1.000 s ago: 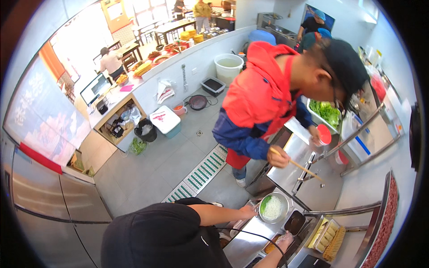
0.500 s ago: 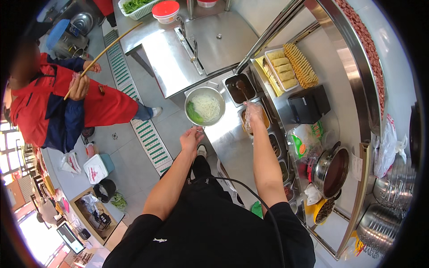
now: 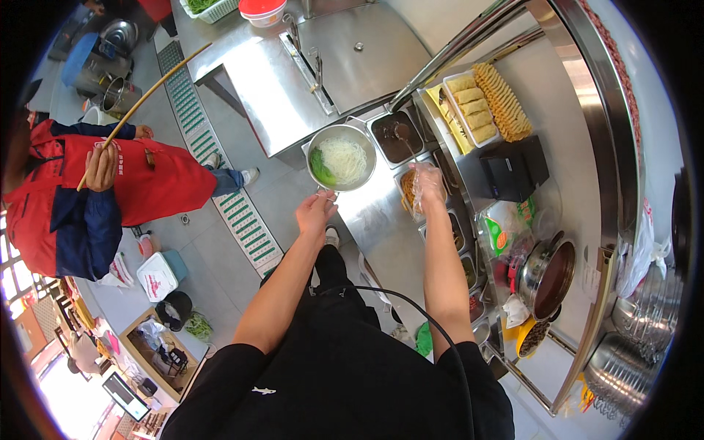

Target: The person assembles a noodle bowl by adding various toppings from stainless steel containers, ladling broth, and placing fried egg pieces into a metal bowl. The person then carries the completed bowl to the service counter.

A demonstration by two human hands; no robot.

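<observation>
View: the head has swung from the co-worker at 1.0 s ago down onto the wearer's own counter; since 0.5 s ago the framing is almost unchanged, only slightly shifted.

Bowl: a steel bowl (image 3: 341,157) of white noodles with a green leaf at its left side sits on the steel counter (image 3: 381,220), in the same spot as half a second ago.

Left hand: the left hand (image 3: 315,213) is at the bowl's near rim, fingers curled loosely; touching or just short of the rim, cannot tell. Half a second ago it was a little further back, so it has closed in on the bowl.

Right hand: the right hand (image 3: 427,185), in a clear plastic glove, reaches into the tray of orange-brown topping (image 3: 408,189) just right of the bowl. Fingers bent downward as if pinching; whether anything is gripped cannot be told. Position matches the earlier frame closely.

Neighbouring pans: a dark sauce pan with a ladle (image 3: 396,133) stands just behind the topping tray; more wells run along the counter edge toward the wearer.

Co-worker: a person in a red jacket (image 3: 110,191) stands well apart on the left, holding long chopsticks (image 3: 143,99) up.

Reading: the bowl is steadied while the gloved hand is at the topping; judged mid-garnish, noodles not yet dressed.
</observation>
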